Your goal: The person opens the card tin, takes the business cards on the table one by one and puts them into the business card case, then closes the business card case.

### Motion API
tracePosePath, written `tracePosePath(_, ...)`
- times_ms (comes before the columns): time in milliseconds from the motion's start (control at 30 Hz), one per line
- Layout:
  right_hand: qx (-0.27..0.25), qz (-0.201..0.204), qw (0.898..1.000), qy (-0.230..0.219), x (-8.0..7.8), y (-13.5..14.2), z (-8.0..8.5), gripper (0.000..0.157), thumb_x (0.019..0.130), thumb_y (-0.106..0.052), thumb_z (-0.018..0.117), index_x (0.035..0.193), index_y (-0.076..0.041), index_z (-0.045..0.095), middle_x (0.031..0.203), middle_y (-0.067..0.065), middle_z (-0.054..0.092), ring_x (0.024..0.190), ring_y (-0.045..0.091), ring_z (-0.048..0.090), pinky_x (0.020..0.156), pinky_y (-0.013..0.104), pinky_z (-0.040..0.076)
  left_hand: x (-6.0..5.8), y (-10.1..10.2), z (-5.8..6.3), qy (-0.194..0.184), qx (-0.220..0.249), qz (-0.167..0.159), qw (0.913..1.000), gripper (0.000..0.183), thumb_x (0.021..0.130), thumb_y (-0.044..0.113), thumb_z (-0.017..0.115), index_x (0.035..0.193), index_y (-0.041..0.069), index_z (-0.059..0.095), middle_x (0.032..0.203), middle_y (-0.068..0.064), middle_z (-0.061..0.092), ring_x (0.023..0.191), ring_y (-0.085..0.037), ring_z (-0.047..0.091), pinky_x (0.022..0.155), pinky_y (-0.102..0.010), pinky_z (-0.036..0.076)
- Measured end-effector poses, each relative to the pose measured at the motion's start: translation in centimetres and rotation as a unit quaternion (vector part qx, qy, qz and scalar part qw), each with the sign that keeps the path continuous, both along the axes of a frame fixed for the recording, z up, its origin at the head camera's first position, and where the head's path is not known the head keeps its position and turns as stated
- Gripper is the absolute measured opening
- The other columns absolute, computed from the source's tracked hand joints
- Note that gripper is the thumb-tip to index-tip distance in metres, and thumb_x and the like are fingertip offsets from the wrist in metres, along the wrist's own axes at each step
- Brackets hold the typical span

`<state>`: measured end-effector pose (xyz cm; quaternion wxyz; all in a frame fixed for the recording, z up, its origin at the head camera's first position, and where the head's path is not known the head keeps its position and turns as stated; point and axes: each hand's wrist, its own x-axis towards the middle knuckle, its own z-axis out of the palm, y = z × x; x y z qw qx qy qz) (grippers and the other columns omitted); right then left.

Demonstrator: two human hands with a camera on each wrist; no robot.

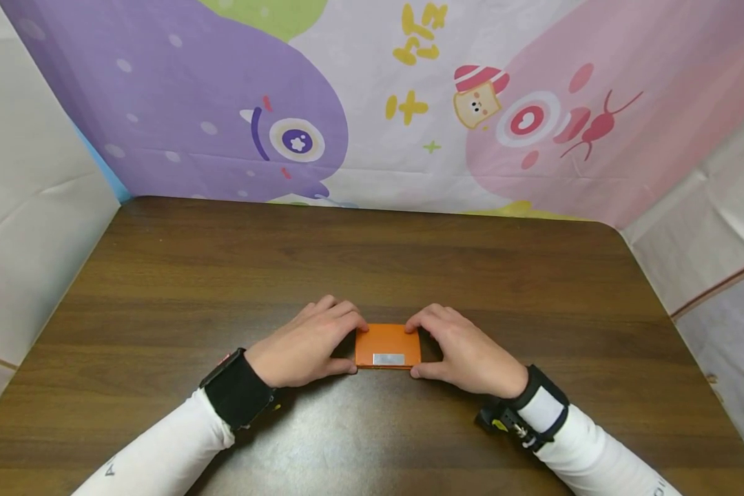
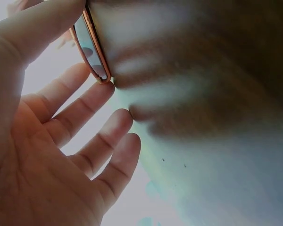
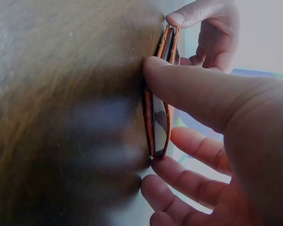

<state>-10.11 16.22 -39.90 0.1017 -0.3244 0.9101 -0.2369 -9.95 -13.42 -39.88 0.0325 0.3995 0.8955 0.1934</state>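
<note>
An orange card case (image 1: 387, 341) with a small silver plate near its front edge lies flat on the brown table. My left hand (image 1: 306, 346) holds its left end, thumb at the front corner and index finger on the top. At the right end, my right hand (image 1: 471, 357) grips it in the same way. The left wrist view shows the shiny metal side of the case (image 2: 90, 47) between orange edges, with fingertips right at its far corner. In the right wrist view the thumb crosses the case (image 3: 159, 125), hiding part of its side.
The wooden table (image 1: 273, 255) extends around both hands. Behind it hangs a cloth backdrop (image 1: 397, 165) with cartoon figures in purple and pink. Pale sheets (image 1: 37, 186) flank the table. Both wrists wear black straps (image 1: 238, 389) over white sleeves.
</note>
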Motion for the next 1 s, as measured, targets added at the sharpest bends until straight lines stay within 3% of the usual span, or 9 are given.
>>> tracePosePath(1000,-0.005,-0.012,1.0,-0.003,0.19,0.17,-0.2,0.058,0.084,-0.031,0.094,0.131,-0.014,0.064,0.128,-0.001,0.06,0.114,0.02,0.058,0.1,0.044,0.051,0.09,0.26,-0.16,0.009,-0.01,0.007,0.9999,0.053,0.088,0.035,0.09,0.13,0.011,0.069,0.125,-0.001,0.065,0.11,-0.023,0.055,0.097,-0.043,0.051)
